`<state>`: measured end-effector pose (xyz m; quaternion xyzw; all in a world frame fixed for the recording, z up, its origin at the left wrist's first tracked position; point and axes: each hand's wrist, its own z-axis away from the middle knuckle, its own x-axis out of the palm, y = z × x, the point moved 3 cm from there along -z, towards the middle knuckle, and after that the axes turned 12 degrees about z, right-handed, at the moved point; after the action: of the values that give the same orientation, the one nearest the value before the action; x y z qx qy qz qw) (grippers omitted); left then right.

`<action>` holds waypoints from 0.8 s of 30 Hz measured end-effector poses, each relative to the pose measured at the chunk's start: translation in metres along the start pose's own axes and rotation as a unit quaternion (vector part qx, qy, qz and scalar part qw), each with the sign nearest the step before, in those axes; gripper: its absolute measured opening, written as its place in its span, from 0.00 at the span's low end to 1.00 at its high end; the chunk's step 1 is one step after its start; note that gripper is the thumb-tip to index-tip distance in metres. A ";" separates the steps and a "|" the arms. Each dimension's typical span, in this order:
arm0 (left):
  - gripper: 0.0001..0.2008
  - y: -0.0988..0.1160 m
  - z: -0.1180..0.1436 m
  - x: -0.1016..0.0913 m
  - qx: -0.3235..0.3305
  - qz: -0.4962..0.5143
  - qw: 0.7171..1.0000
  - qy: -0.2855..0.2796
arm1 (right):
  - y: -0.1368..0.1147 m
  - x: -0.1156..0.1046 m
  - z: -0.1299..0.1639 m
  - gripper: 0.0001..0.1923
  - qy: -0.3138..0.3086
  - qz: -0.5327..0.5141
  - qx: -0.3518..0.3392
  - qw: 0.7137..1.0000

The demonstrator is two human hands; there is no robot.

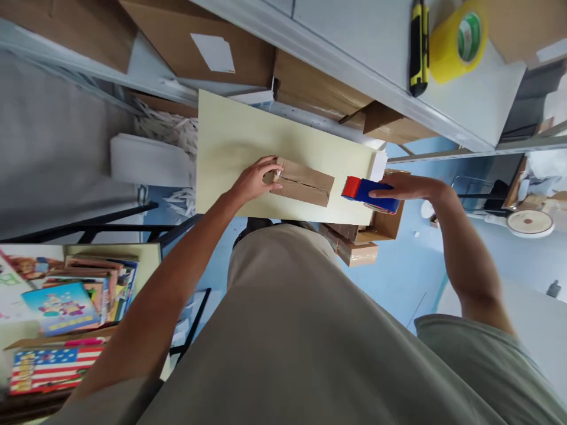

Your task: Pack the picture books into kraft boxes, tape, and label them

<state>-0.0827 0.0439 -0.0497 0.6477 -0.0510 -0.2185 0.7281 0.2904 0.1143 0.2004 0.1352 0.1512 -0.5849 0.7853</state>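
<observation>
A small brown cardboard box (pixel 305 182) lies on the pale yellow tabletop (pixel 221 127), a seam running along its upper face. Thumb and fingers of my left hand (pixel 257 179) are closed on the box's left end. To the right, my right hand (pixel 401 186) grips a blue tape dispenser (pixel 371 192) with a red toothed end that points left towards the box. A gap separates the dispenser from the box. My right palm hides the far end of the dispenser.
Above the table, a grey shelf (pixel 349 53) carries a yellow-black utility knife (pixel 419 47) and a yellow tape roll (pixel 458 41). Larger cartons (pixel 208 47) stand behind the table. At lower left are several books (pixel 66 307). Small boxes (pixel 354 251) sit below the table's right end.
</observation>
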 end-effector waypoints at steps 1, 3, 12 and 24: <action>0.23 0.001 0.000 0.001 -0.005 -0.003 1.000 0.002 | 0.009 0.006 -0.003 0.41 -0.008 -0.002 -0.006 1.000; 0.23 0.002 0.002 0.003 -0.021 -0.006 1.000 0.004 | 0.019 0.020 -0.017 0.41 -0.027 -0.006 -0.022 0.999; 0.26 -0.002 0.016 0.011 -0.122 0.004 0.992 0.042 | 0.038 0.069 -0.073 0.37 -0.010 -0.079 -0.107 0.991; 0.28 -0.012 0.019 0.015 -0.182 0.074 0.972 0.131 | 0.083 0.099 -0.085 0.38 -0.005 -0.098 -0.156 0.983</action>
<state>-0.0787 0.0195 -0.0611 0.5217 0.0373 -0.0831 0.8482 0.3899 0.0833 0.0860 -0.0075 0.2489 -0.6290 0.7365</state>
